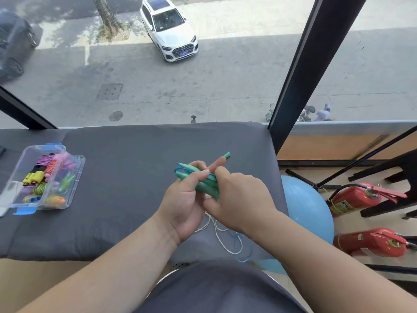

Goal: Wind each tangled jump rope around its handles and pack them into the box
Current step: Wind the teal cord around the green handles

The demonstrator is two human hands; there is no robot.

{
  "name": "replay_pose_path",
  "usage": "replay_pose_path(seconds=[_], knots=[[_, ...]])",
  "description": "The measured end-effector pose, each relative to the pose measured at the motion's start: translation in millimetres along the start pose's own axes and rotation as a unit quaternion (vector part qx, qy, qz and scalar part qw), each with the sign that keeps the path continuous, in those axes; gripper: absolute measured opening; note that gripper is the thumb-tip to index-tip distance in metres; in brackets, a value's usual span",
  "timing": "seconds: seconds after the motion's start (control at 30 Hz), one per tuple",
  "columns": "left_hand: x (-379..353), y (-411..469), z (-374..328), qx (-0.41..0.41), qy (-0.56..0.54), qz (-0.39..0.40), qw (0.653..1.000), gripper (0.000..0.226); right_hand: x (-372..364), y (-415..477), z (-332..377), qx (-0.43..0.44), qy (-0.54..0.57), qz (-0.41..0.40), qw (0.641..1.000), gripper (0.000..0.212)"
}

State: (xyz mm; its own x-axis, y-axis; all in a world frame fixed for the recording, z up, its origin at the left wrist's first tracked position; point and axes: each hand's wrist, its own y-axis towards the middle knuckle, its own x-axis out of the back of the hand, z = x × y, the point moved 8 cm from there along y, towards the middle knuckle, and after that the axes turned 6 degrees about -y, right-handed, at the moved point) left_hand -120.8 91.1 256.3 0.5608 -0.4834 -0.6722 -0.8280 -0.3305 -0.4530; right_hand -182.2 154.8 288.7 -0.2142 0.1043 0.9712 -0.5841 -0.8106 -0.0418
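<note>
Green plastic jump-rope handles [206, 188] — gripped in my left hand [182, 199] and right hand [239, 195] | thin cord [228, 240] trails below grip, unwound | clear plastic box [82, 158] well left of grip: several ropes packed

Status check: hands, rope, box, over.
Left hand and right hand both grip green handles. Rope partly wound, loose tail hanging below. Clear box at left, wound ropes inside; path clear.

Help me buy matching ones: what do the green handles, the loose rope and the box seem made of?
Green handles: likely plastic, smooth, faintly glossy.
Rope: thin cord, white and blue strands; possibly plastic-coated, too fine to tell.
Box: clear rigid plastic, contents showing through, blue clips.
</note>
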Motion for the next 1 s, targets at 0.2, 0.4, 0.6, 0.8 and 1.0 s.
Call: replay_pose_path(seconds=[0.2,0.4,0.6,0.8,1.0], knots=[[29.5,-3.2,-18.8,-0.081,0.24,-0.09,0.963,0.03,-10.3,-3.2,-22.2,-0.002,0.022,0.053,0.998,0.026],[-6.7,-8.1,-26.3,-0.195,0.811,0.144,0.533,0.04,-17.9,-11.2,-16.6,0.06,-0.027,0.077,0.995,0.022],[-8.6,-8.6,-8.8,-0.087,0.846,0.207,0.483,0.04,-21.3,-15.0,-22.3,0.08,0.029,0.117,0.99,0.02],[-11.7,-5.3,-6.6,-0.136,0.798,0.177,0.56,0.035,-18.9,-14.6,-34.1,0.073,0.14,0.201,0.967,0.017],[-11.7,-5.1,-15.2,-0.161,0.71,0.164,0.666,0.034,-14.5,-14.1,-39.6,0.065,0.176,0.208,0.96,0.015]])
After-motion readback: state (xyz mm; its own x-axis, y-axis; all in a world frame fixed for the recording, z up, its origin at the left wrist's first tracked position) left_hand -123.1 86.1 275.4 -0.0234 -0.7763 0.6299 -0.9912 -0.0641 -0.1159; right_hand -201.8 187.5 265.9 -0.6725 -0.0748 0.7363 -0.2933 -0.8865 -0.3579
